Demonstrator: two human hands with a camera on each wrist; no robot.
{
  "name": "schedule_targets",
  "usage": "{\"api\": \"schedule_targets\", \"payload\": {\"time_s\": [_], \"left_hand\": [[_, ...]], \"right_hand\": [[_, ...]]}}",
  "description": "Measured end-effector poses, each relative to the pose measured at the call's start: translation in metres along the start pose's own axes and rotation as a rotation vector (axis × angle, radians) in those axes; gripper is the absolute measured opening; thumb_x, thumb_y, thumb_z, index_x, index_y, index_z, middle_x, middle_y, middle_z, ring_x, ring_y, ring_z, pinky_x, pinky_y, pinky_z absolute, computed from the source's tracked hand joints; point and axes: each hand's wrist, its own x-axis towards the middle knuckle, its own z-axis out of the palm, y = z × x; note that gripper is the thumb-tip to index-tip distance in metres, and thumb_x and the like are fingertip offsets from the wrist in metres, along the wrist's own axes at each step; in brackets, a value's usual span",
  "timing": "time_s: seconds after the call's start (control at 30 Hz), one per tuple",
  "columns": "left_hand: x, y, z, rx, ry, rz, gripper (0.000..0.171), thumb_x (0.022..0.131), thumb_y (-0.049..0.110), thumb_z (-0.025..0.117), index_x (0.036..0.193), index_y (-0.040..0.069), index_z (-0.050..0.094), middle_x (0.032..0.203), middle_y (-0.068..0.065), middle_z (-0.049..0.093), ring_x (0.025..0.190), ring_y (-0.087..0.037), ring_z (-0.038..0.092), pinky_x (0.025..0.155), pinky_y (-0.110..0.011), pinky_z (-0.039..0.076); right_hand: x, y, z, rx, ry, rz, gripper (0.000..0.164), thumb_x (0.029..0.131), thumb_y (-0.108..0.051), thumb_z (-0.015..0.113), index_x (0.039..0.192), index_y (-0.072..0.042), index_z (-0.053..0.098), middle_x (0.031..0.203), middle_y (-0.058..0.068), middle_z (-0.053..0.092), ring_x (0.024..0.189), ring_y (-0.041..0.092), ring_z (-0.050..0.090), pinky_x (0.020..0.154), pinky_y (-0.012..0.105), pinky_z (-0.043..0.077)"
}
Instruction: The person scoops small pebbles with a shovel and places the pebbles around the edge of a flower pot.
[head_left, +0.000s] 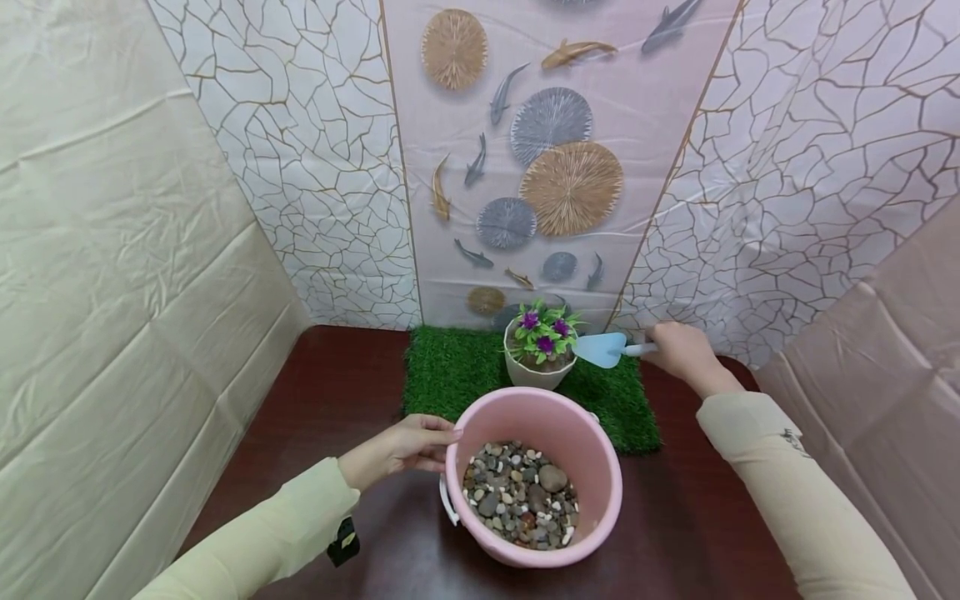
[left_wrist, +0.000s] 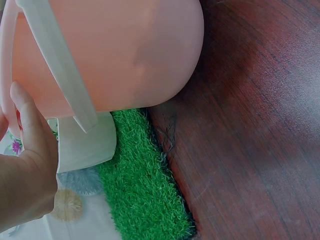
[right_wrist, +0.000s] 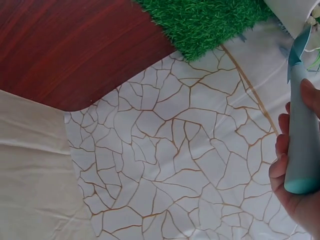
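A pink bucket (head_left: 611, 492) holding mixed pebbles (head_left: 517, 496) stands on the table in the head view. At its left side my left hand (head_left: 408, 446) pinches the rim, thumb on top and fingers below the lip; the left wrist view shows these fingers (left_wrist: 30, 117) against the wall. My right hand (head_left: 682, 350) grips the handle of a light blue trowel (head_left: 600, 350). The trowel's blade reaches the right rim of a white flowerpot (head_left: 536, 377) behind the bucket. A plant with purple flowers (head_left: 546, 332) grows in the pot. In the right wrist view, fingers wrap the trowel handle (right_wrist: 302, 135).
The pot stands on a green artificial grass mat (head_left: 450, 367) at the back of the dark red wooden table (head_left: 330, 400). The bucket's white handle (left_wrist: 60, 65) hangs down its side. Patterned cloth (head_left: 322, 167) covers the back, with plain cloth on both sides.
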Motion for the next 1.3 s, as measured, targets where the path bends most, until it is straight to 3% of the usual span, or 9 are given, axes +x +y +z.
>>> {"api": "schedule_targets", "payload": {"time_s": [0.33, 0.9, 1.13, 1.3], "left_hand": [[-0.001, -0.001, -0.001, 0.011, 0.002, -0.002, 0.023, 0.091, 0.012, 0.061, 0.109, 0.0, 0.059, 0.077, -0.003, 0.069, 0.063, -0.009, 0.066, 0.059, -0.022, 0.059], [-0.001, 0.0, -0.001, 0.018, -0.004, 0.005, 0.026, 0.091, 0.013, 0.062, 0.112, -0.001, 0.059, 0.082, -0.005, 0.07, 0.066, -0.009, 0.066, 0.064, -0.024, 0.06], [-0.001, -0.001, -0.001, 0.0, -0.02, 0.016, 0.022, 0.09, 0.012, 0.061, 0.108, -0.001, 0.059, 0.081, -0.005, 0.07, 0.067, -0.01, 0.067, 0.066, -0.026, 0.06], [-0.001, -0.001, -0.001, 0.009, -0.02, 0.016, 0.026, 0.09, 0.013, 0.062, 0.111, -0.002, 0.058, 0.084, -0.007, 0.071, 0.067, -0.01, 0.067, 0.067, -0.027, 0.061]], "right_hand": [[-0.011, 0.006, 0.001, 0.002, -0.036, -0.018, 0.016, 0.081, -0.015, 0.073, 0.088, -0.002, 0.069, 0.075, 0.009, 0.066, 0.062, 0.022, 0.058, 0.054, 0.04, 0.051], [-0.032, -0.004, -0.028, 0.009, 0.049, -0.123, 0.02, 0.079, -0.017, 0.074, 0.093, -0.002, 0.069, 0.085, 0.012, 0.067, 0.069, 0.028, 0.063, 0.058, 0.044, 0.053], [-0.036, -0.014, -0.032, 0.022, 0.103, -0.176, 0.02, 0.076, -0.017, 0.077, 0.089, -0.003, 0.071, 0.081, 0.011, 0.068, 0.067, 0.028, 0.063, 0.054, 0.044, 0.052], [-0.039, -0.026, -0.033, 0.034, 0.097, -0.212, 0.02, 0.077, -0.019, 0.077, 0.09, -0.004, 0.071, 0.081, 0.008, 0.066, 0.067, 0.025, 0.062, 0.054, 0.041, 0.052]]}}
